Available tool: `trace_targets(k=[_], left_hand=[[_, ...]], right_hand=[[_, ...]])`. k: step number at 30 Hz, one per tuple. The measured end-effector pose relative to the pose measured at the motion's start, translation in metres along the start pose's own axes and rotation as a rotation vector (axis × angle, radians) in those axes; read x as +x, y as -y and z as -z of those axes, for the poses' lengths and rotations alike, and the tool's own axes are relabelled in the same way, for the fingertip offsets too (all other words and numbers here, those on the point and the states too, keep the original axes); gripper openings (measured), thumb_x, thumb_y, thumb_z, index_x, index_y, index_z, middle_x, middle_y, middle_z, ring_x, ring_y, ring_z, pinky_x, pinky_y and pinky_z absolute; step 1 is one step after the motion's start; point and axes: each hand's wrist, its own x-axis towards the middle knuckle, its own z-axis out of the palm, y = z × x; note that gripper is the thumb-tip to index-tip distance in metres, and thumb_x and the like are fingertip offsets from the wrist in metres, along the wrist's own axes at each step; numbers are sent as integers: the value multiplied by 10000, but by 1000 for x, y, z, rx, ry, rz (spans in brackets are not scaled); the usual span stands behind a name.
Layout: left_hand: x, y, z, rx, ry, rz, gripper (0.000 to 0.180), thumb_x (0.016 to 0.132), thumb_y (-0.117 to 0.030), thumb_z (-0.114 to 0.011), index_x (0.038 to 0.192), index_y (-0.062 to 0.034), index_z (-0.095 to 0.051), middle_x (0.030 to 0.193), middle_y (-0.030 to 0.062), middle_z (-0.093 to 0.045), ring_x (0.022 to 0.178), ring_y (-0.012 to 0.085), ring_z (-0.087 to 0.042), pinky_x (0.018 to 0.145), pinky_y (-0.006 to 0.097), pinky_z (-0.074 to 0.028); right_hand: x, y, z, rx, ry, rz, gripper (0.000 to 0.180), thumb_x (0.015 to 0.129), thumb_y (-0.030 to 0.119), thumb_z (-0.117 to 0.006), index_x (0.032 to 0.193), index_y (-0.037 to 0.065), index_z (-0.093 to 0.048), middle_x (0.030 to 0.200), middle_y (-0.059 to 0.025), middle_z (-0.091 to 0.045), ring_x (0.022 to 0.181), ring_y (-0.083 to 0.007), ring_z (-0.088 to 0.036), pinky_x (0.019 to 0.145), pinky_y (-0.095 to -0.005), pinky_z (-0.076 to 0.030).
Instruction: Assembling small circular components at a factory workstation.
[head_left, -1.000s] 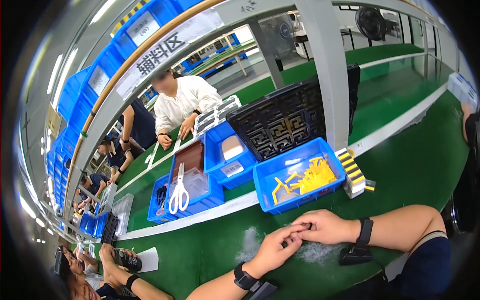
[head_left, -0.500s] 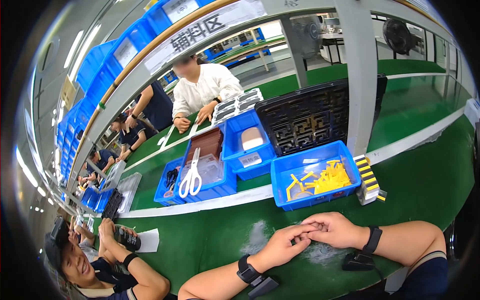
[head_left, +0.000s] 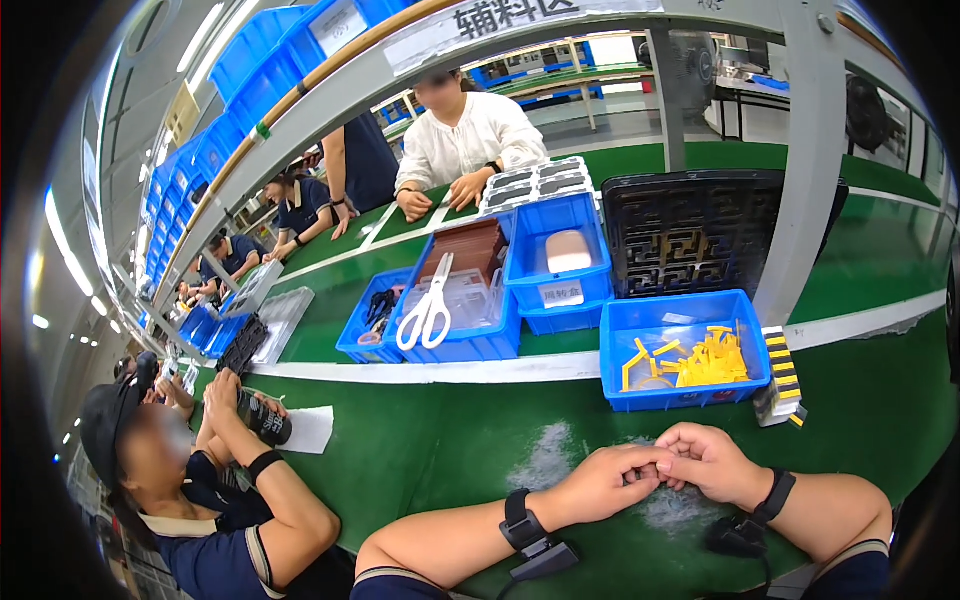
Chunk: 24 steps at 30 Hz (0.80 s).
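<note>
Both hands meet low over the green tabletop (head_left: 450, 440). The left hand (head_left: 600, 485) and the right hand (head_left: 710, 462) are curled nearly closed, fingertips pinched together on something too small to make out. Just beyond them sits a blue bin (head_left: 685, 350) holding yellow plastic clips (head_left: 705, 360), loosely heaped. Farther left, white scissors (head_left: 428, 305) lie across another blue bin (head_left: 455, 315).
</note>
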Motion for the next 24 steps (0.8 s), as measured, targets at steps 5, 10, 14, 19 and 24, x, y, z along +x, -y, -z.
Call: trace_targets(k=[5, 10, 14, 19, 24], left_hand=[[-1, -2, 0, -33, 33, -37, 331, 778, -84, -587, 1106, -82, -542, 871, 42, -599, 655, 122, -509, 617, 249, -436], [0, -5, 0, -73, 59, -111, 305, 773, -109, -601, 1073, -75, -555, 894, 45, -601, 684, 130, -508, 628, 257, -435], [-1, -6, 1, -59, 84, -135, 278, 778, -138, -605, 1041, -58, -565, 908, 54, -594, 704, 141, -505, 633, 265, -432], [0, -3, 2, -45, 104, -106, 279, 795, -168, -596, 1048, -54, -564, 908, 70, -587, 725, 158, -526, 636, 269, -443], [1, -5, 2, -57, 116, -111, 277, 812, -180, -583, 1063, -62, -565, 901, 80, -585, 765, 173, -551, 639, 275, -453]], right_hand=[[-1, 5, 0, -51, 57, -53, 181, 856, 195, -546, 907, 22, -534, 712, -1, -547, 602, -43, -485, 517, -184, -395], [-2, 3, 3, -61, 110, -58, 193, 857, 217, -548, 838, 26, -549, 661, 12, -529, 570, -36, -460, 491, -182, -364], [-2, 3, 2, -84, 129, -60, 204, 856, 215, -550, 789, 22, -546, 638, 17, -519, 552, -27, -442, 475, -178, -343], [-1, 2, 3, -128, 144, -56, 193, 850, 193, -559, 772, 17, -541, 614, 24, -504, 541, -20, -422, 466, -182, -328], [-2, 2, 3, -137, 146, -62, 188, 846, 184, -561, 763, 17, -539, 602, 24, -502, 539, -20, -424, 459, -185, -326]])
